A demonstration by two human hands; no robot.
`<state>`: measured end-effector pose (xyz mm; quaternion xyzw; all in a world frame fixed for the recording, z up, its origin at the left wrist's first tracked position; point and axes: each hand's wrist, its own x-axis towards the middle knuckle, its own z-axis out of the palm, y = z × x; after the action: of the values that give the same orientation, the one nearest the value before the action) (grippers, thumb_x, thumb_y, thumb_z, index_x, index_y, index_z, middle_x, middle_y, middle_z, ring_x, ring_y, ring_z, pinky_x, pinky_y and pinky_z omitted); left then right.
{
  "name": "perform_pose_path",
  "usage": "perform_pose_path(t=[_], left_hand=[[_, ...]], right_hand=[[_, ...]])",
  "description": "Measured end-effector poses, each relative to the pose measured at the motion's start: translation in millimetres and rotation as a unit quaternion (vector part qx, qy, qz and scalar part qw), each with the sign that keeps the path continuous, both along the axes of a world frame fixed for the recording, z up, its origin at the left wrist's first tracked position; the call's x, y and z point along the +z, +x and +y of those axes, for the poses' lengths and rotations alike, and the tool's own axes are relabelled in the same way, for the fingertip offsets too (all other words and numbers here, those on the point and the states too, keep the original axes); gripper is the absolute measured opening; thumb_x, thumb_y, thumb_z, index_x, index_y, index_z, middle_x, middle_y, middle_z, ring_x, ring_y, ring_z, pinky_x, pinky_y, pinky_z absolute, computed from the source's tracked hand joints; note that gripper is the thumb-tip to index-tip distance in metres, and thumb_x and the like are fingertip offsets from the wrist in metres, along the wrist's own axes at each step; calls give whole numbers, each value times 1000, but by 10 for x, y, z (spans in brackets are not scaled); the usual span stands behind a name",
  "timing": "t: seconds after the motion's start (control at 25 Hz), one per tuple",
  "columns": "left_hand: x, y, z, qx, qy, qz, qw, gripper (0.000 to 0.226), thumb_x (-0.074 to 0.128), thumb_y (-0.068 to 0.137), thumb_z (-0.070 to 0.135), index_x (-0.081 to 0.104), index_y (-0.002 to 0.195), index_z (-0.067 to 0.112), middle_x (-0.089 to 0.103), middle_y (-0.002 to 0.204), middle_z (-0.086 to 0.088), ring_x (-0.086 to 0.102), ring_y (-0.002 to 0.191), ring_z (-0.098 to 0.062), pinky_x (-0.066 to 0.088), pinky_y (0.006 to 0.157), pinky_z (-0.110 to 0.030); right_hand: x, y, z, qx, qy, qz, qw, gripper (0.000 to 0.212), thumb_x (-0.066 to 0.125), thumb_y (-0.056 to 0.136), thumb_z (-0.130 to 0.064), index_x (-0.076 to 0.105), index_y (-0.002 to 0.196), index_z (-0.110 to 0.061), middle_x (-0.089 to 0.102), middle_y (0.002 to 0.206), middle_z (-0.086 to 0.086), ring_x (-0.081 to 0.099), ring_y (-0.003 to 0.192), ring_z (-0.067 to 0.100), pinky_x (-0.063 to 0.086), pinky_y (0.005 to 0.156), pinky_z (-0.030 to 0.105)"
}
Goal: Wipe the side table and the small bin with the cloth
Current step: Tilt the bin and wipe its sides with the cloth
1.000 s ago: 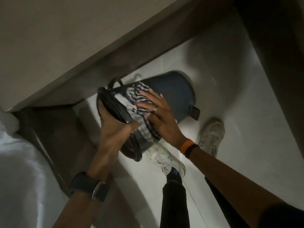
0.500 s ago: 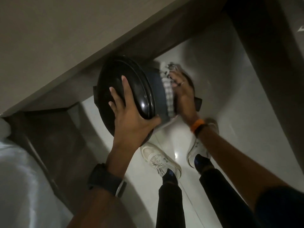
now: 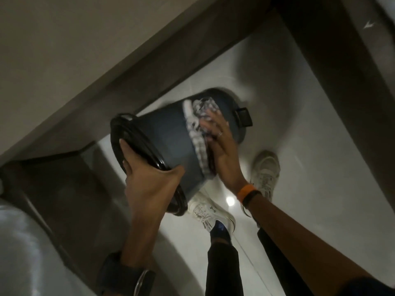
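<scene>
Left hand [image 3: 149, 186]: grips the lid rim of the small bin [image 3: 168, 133], which is tilted.
Right hand [image 3: 222, 150]: flat fingers press cloth [image 3: 197, 129] on its side.

Probably a bedroom: white bedding [image 3: 19, 242] beside dark wooden furniture [image 3: 64, 189], a small bin [image 3: 166, 135], glossy tiled floor [image 3: 310, 167].

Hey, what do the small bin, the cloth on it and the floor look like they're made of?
Bin: probably plastic or painted metal, with a dark blue matte body. Its black lid rim is glossy and catches highlights.
Cloth: soft woven fabric in a light and dark check, crumpled.
Floor: likely polished tile, pale, and it mirrors a lamp spot.
</scene>
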<state>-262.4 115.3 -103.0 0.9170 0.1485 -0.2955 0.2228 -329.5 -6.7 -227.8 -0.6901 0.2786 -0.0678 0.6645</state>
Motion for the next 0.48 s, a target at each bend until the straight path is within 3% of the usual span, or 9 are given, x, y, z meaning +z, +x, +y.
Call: perform_pose_path(t=[0.12, 0.2, 0.28, 0.36, 0.48], left_hand=[[8, 99, 43, 32, -1, -36, 999, 109, 82, 70, 40, 19, 159, 37, 65, 135, -6, 63, 111, -32, 48, 95, -39], [26, 160, -19, -5, 5, -46, 999, 112, 82, 65, 60, 21, 157, 43, 62, 142, -2, 62, 123, -34, 47, 103, -41], [36, 165, -104, -119, 10, -5, 993, 125, 80, 63, 72, 0, 157, 51, 34, 167, -9, 49, 140, -40, 39, 112, -54], [26, 244, -160, -190, 18, 8, 982, 127, 75, 68, 74, -13, 156, 52, 8, 172, -18, 36, 147, -44, 30, 117, -60], [0, 438, -196, -179, 4, -13, 984, 115, 65, 76, 78, -7, 160, 47, 15, 171, -20, 31, 151, -43, 27, 120, -63]], right_hand=[[-22, -6, -147, 72, -33, 7, 997, 36, 46, 104, -1, 66, 134, -5, 49, 160, 20, 34, 158, 40, 13, 132, 69], [-93, 299, -337, 41, 20, 35, 998, 32, 48, 105, 5, 66, 131, 5, 56, 152, 29, 44, 150, 46, 25, 129, 68], [-161, 712, -629, -24, 88, 87, 992, 32, 47, 106, 4, 67, 132, 5, 63, 144, 29, 55, 142, 46, 38, 126, 59], [-81, 974, -730, -12, 73, 117, 990, 34, 48, 105, 1, 69, 132, 0, 63, 145, 25, 56, 142, 40, 40, 126, 49], [254, 698, -229, 55, -21, -43, 997, 38, 45, 107, -15, 63, 140, -11, 51, 159, 13, 43, 154, 27, 28, 133, 32]])
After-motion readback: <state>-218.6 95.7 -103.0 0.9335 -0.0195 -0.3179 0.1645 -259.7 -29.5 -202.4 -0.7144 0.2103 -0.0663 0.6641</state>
